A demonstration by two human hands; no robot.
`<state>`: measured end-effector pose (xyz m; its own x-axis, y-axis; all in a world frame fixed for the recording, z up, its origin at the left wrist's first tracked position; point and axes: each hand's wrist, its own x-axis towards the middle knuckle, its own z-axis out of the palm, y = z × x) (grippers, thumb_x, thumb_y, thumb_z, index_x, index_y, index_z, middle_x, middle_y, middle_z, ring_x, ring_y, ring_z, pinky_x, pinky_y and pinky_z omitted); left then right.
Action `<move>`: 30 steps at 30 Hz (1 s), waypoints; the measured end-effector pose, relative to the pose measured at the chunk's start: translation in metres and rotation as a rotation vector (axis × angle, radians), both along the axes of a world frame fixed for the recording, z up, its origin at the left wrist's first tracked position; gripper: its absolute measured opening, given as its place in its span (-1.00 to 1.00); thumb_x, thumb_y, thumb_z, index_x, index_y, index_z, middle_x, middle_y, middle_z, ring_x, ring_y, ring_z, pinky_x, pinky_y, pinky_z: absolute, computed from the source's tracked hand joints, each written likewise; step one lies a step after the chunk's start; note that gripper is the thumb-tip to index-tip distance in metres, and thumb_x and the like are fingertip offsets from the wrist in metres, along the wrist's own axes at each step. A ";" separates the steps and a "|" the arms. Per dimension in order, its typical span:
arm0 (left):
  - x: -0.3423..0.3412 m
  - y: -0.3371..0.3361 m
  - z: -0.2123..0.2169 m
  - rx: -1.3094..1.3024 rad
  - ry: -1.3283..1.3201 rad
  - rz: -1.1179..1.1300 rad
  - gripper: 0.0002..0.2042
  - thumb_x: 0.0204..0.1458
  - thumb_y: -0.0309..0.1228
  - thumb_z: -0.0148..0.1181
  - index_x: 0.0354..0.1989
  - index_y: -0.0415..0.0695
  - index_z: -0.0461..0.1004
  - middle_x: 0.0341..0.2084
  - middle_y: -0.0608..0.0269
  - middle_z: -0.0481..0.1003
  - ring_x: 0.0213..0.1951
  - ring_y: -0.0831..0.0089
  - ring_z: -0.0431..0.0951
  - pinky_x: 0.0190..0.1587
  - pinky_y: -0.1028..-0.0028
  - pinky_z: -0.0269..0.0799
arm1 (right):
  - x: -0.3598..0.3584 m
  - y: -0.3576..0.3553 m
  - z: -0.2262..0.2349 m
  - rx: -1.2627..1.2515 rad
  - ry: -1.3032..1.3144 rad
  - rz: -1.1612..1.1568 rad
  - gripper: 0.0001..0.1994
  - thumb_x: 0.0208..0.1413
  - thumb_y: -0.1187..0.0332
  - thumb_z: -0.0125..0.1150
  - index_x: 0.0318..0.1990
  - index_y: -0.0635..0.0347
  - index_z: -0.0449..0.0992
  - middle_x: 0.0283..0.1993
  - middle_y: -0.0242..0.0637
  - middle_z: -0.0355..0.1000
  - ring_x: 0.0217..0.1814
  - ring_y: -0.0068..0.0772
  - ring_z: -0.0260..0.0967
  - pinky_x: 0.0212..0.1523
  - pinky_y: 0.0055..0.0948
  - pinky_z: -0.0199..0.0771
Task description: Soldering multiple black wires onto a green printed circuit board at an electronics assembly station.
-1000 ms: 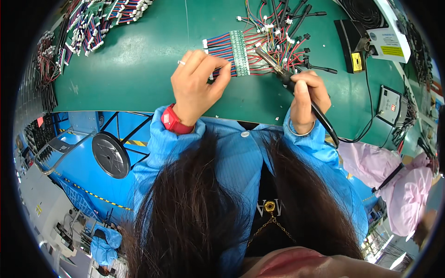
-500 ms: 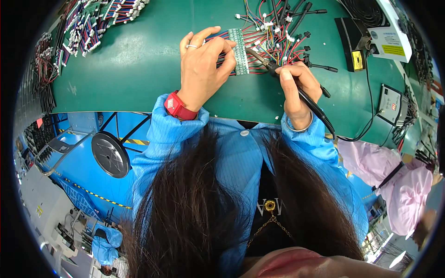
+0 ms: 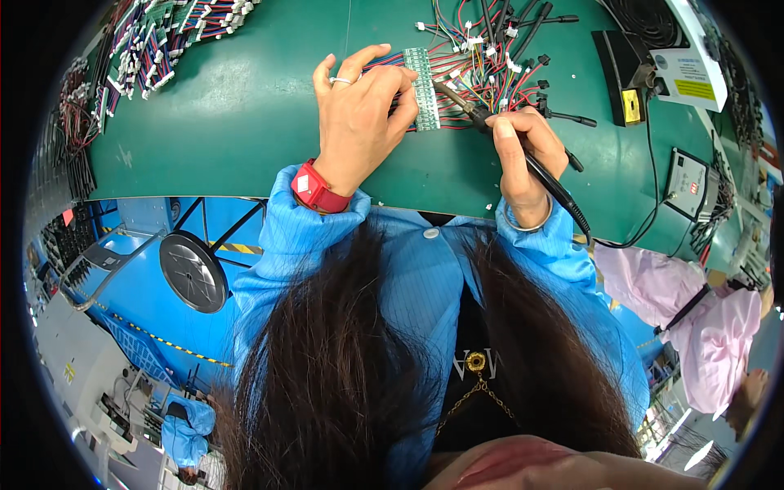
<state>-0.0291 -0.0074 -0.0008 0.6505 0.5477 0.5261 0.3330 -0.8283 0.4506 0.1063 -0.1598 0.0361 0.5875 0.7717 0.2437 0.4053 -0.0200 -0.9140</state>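
My left hand (image 3: 359, 114), with a ring and a red wristwatch, presses down on a bundle of coloured wires beside a narrow green circuit strip (image 3: 423, 88) on the green mat (image 3: 245, 122). In my right hand (image 3: 523, 151) I grip a black soldering iron (image 3: 498, 135) like a pen. Its metal tip points up-left and reaches the right side of the strip. Loose red, blue and black wires with white connectors (image 3: 490, 49) spread out behind the strip.
Several wired strips lie piled at the far left (image 3: 155, 41). A black box with a white label (image 3: 653, 57) and a small controller (image 3: 686, 180) stand at the right, with cords. A person in pink (image 3: 702, 327) sits on the right.
Both hands have shifted further from me on the mat with the strip. The iron's tip has come in against the strip's right side.
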 end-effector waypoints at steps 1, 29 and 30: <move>0.000 0.000 -0.001 0.009 0.003 0.003 -0.88 -0.08 -0.47 0.26 -0.41 0.04 0.45 -0.37 0.60 0.60 0.07 0.41 0.51 0.23 -0.04 0.05 | 0.000 0.000 0.000 0.001 -0.001 0.001 -0.89 0.08 0.50 0.13 -0.37 0.36 0.56 -0.48 -0.32 0.37 -0.51 -0.58 0.14 -0.44 -0.61 0.13; 0.003 -0.005 -0.003 0.047 0.003 0.021 -0.86 -0.10 -0.47 0.25 -0.39 0.05 0.44 -0.37 0.51 0.52 0.01 0.41 0.51 0.21 -0.04 0.06 | 0.001 -0.003 -0.005 0.061 -0.112 -0.007 -0.89 0.05 0.47 0.16 -0.40 0.33 0.56 -0.53 -0.33 0.35 -0.56 -0.57 0.11 -0.50 -0.58 0.06; 0.003 -0.004 -0.003 0.036 -0.006 0.017 -0.86 -0.11 -0.47 0.25 -0.39 0.05 0.44 -0.37 0.51 0.53 0.01 0.41 0.51 0.21 -0.04 0.06 | 0.001 -0.004 -0.005 0.070 -0.102 -0.009 -0.91 0.02 0.48 0.18 -0.41 0.32 0.57 -0.54 -0.33 0.35 -0.57 -0.55 0.11 -0.52 -0.57 0.07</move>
<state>-0.0259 -0.0119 -0.0037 0.6379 0.5395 0.5495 0.3448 -0.8381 0.4226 0.1076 -0.1634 0.0313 0.5633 0.7458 0.3556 0.4967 0.0383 -0.8671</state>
